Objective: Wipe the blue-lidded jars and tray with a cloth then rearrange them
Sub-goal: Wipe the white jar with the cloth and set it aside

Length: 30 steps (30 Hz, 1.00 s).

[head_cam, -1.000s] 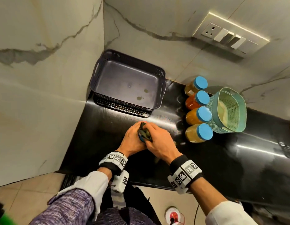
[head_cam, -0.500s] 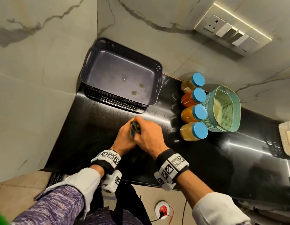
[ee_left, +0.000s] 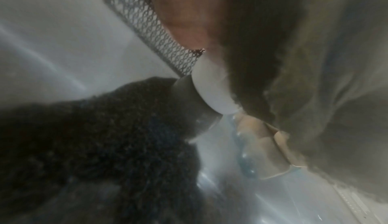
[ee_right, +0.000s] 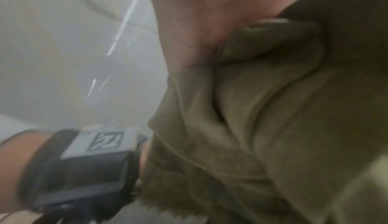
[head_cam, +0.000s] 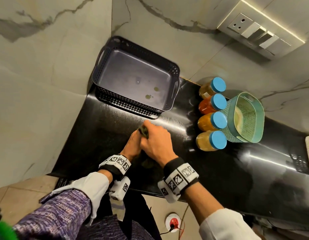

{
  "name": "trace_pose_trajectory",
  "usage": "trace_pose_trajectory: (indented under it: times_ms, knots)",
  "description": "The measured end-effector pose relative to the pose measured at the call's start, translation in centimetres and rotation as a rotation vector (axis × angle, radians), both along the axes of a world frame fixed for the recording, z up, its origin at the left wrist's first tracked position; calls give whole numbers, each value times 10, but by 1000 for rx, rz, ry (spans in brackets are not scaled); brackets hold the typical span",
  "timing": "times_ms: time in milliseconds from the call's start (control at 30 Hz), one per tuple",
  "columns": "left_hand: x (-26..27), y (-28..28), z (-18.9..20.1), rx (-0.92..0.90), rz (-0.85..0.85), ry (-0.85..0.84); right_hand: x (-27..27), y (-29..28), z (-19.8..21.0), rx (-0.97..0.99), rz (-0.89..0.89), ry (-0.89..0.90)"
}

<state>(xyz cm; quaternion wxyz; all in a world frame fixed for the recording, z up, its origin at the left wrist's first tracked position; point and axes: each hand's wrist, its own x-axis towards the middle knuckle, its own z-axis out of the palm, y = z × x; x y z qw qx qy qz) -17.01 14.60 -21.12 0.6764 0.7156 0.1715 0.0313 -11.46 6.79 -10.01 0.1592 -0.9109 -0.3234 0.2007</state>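
Both the left hand and right hand clutched a bunched, fuzzy olive cloth above the glossy black worktop. A perforated dark plastic tray sat in the far corner.

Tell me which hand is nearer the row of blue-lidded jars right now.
Right. The right hand grips the cloth on the side toward the jars; the left hand grips it on the far side.
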Motion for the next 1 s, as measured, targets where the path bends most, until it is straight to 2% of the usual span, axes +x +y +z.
trace_pose_trajectory:
  times_ms: [67, 100, 167, 233, 267, 300, 367, 400, 433, 467, 533, 600, 700, 800, 900, 1000]
  knots:
    - [2, 0, 9, -58, 15, -112, 16, -8, -2, -20, -114, -34]
    - [1, -2, 13, -34, -19, -215, 20, -17, -2, -13, -178, -56]
    - [4, -2, 9, 15, -44, -287, 15, -33, 6, -14, -238, -79]
    - [3, 1, 10, 59, -35, -274, -7, -46, 11, -69, -158, -51]
    - [0, 0, 7, 141, -22, -267, -19, -46, 13, -104, -100, -15]
    - [1, -3, 5, 158, -24, -305, -29, -41, 14, -107, -52, 22]
    - [2, -4, 5, 263, 101, -298, -33, -21, 11, -40, 23, 29]
    - [1, -6, 8, 208, 94, -253, -28, -10, 8, -7, 44, 7]
    - [1, -5, 5, 139, 90, -177, -21, -2, 5, 17, 32, -10]
    - [-1, 1, 6, 195, 103, -151, -10, 2, 2, 24, -18, -19]
    - [1, 1, 5, 110, 44, -154, 13, -9, -2, 14, -150, -38]
    - [2, 1, 8, 39, -37, -240, 22, -29, -3, 34, -247, -68]
    - [5, 2, 4, -20, -29, -271, -5, -53, 1, 23, -212, -62]
    - [2, 1, 0, -12, -8, -234, -41, -50, 4, 15, -119, 26]
    - [2, 0, 1, -35, 9, -245, -26, -23, 0, -16, -76, -6]
    - [4, -1, 2, 56, 21, -273, 8, -17, 3, -24, -151, -57]
